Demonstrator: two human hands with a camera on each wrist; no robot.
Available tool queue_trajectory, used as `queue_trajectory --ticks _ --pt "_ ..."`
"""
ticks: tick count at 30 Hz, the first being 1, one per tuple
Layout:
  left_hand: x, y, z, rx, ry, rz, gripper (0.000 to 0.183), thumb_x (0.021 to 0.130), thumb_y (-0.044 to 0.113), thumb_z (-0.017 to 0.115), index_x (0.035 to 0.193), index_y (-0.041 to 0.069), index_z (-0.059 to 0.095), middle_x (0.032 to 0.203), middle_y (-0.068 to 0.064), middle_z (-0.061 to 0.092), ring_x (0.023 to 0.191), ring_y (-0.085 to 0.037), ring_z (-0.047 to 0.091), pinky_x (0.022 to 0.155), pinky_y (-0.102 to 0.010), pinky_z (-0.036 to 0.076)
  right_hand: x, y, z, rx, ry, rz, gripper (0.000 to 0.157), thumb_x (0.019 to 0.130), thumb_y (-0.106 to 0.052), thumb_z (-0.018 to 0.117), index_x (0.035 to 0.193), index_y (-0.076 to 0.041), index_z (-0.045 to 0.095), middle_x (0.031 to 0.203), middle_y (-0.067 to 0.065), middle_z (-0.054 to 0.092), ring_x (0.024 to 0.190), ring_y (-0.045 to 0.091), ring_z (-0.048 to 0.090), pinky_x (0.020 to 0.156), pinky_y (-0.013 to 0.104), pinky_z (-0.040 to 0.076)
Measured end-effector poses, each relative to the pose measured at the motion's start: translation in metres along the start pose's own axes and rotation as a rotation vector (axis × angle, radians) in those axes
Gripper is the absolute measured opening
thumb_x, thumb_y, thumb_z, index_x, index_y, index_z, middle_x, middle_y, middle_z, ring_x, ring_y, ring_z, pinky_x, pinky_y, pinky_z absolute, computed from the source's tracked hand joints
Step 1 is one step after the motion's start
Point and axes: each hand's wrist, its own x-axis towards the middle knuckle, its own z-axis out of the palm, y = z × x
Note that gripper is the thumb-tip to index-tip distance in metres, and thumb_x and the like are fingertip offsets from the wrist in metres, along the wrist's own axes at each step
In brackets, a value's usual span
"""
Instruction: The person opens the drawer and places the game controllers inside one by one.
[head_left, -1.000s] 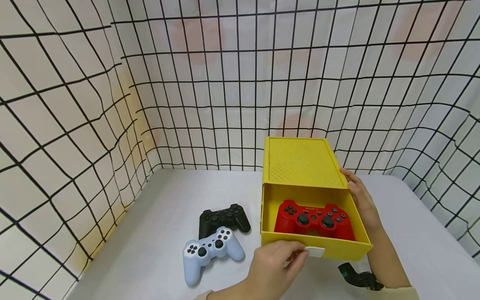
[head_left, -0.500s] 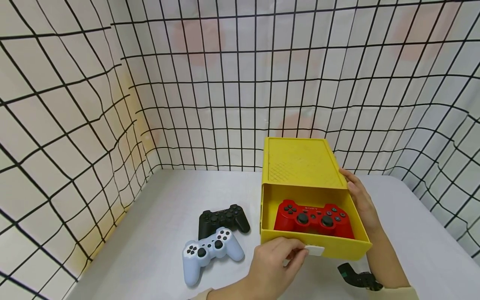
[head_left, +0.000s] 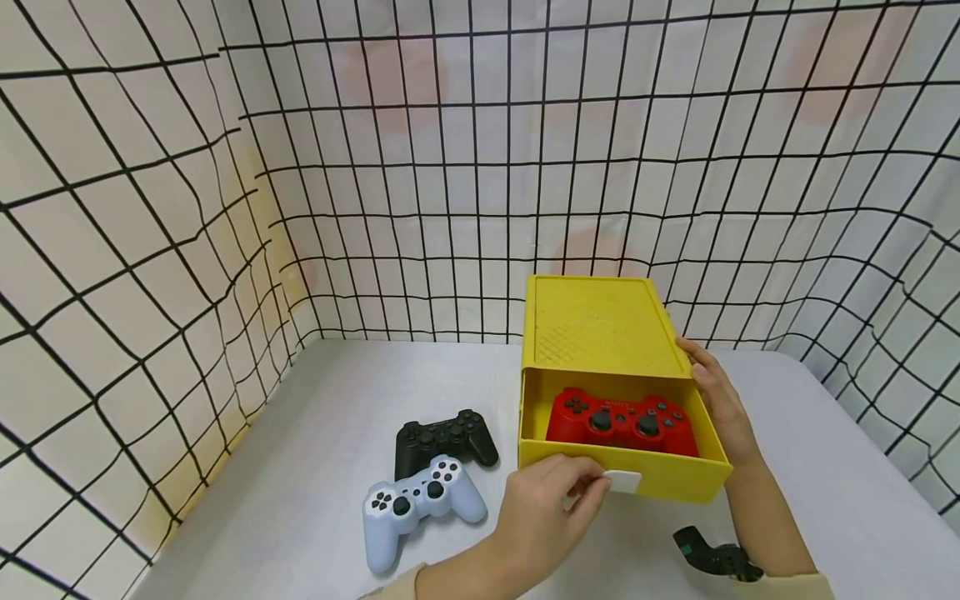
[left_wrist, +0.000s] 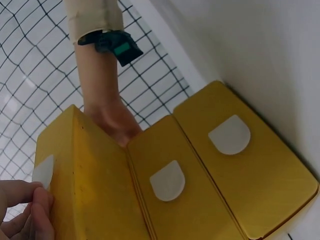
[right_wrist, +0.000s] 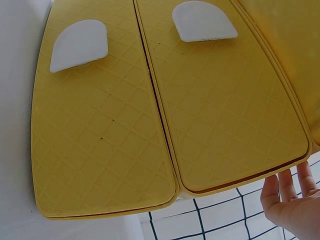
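Observation:
A yellow drawer cabinet (head_left: 600, 321) stands on the table with its top drawer (head_left: 660, 477) pulled out. Inside that drawer lies a red game controller (head_left: 626, 423). My left hand (head_left: 547, 521) pinches the white pull tab (head_left: 625, 481) on the drawer's front; the left wrist view shows the thumb and fingers at the same tab (left_wrist: 43, 172). With fingers extended, my right hand (head_left: 722, 400) rests against the cabinet's right side. Two lower drawers (right_wrist: 100, 125) sit closed below, each with its own white tab (right_wrist: 204, 22).
Left of the cabinet, a light blue controller (head_left: 423, 504) lies against a black controller (head_left: 446, 442) on the white table (head_left: 360, 375). A black grid mesh (head_left: 480, 167) encloses the back and sides. A dark strap (head_left: 716, 557) is at the right wrist.
The open drawer has slid slightly back into the cabinet, carrying the red controller with it. My left hand has moved forward with the tab. The right hand stays at the cabinet's side.

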Motion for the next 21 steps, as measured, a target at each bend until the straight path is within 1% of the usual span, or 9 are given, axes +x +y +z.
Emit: queue_trajectory --ticks 7,11,14,18,21 --pt "0.006 -0.007 0.002 -0.019 -0.007 -0.018 0.008 0.083 0.006 0.077 0.087 0.008 0.07 0.075 0.003 0.066 0.066 -0.002 0.06 0.065 -0.006 0.045 0.001 0.0 0.001 -0.039 0.033 0.009 0.043 0.107 -0.016 0.023 0.149 -0.015 0.033 0.136 0.0 0.044 0.117 0.01 0.049 0.095 0.024 0.046" --pt "0.009 -0.012 0.004 -0.029 -0.012 -0.029 0.007 0.083 0.006 0.076 0.086 0.008 0.07 0.075 0.002 0.066 0.065 -0.003 0.059 0.064 -0.007 0.045 0.0 -0.001 0.002 -0.046 0.052 0.024 0.043 0.107 -0.017 0.025 0.148 -0.016 0.034 0.139 0.002 0.039 0.119 0.011 0.047 0.095 0.024 0.046" --pt "0.012 -0.016 0.006 -0.034 -0.011 -0.033 0.007 0.083 0.006 0.076 0.085 0.008 0.07 0.074 0.002 0.066 0.065 -0.003 0.06 0.064 -0.007 0.046 0.0 0.001 0.001 -0.068 0.062 0.018 0.042 0.106 -0.017 0.026 0.148 -0.016 0.035 0.14 0.004 0.036 0.12 0.012 0.046 0.095 0.024 0.046" --pt "0.015 -0.02 0.009 -0.047 -0.015 -0.045 0.008 0.082 0.005 0.077 0.085 0.007 0.07 0.074 0.002 0.067 0.066 -0.002 0.061 0.065 -0.006 0.045 0.0 0.002 0.001 -0.094 0.059 -0.015 0.042 0.106 -0.016 0.026 0.148 -0.013 0.035 0.139 0.004 0.038 0.12 0.012 0.046 0.096 0.023 0.045" --pt "0.017 -0.022 0.01 -0.053 -0.018 -0.049 0.008 0.082 0.005 0.077 0.085 0.007 0.07 0.074 0.002 0.067 0.066 -0.002 0.061 0.065 -0.006 0.045 0.0 0.002 0.001 -0.096 0.063 -0.024 0.043 0.107 -0.016 0.026 0.148 -0.012 0.035 0.138 0.002 0.04 0.12 0.011 0.045 0.097 0.022 0.044"
